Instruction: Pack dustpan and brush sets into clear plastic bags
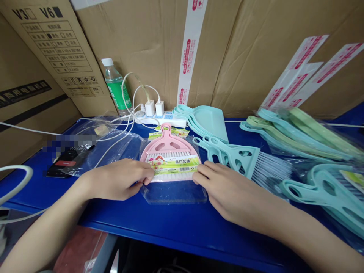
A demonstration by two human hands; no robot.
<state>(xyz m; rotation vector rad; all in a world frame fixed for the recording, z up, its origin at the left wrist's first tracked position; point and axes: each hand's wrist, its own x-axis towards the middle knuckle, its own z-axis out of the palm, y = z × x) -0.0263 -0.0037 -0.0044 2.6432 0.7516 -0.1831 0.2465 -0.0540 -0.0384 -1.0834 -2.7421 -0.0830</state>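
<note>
Bare forearms [301,233] stretch over the blue table [182,223]; left hand [113,180] and right hand [230,191], equally near, curl their fingers closed on the bagged pink dustpan set [170,163] between them, handle pointing away (teal brushes [233,157] lie rightward).

We see pink on the dustpan [168,140], white on the bristles [170,177], and yellow-green and white on the card [173,165], patterned with red mushrooms. Our table [170,223] is plain blue, our loose brushes [241,161] turquoise, the bottle's label [119,94] green, its cap [107,61] white, and the tape [189,57] white with red print.
</note>
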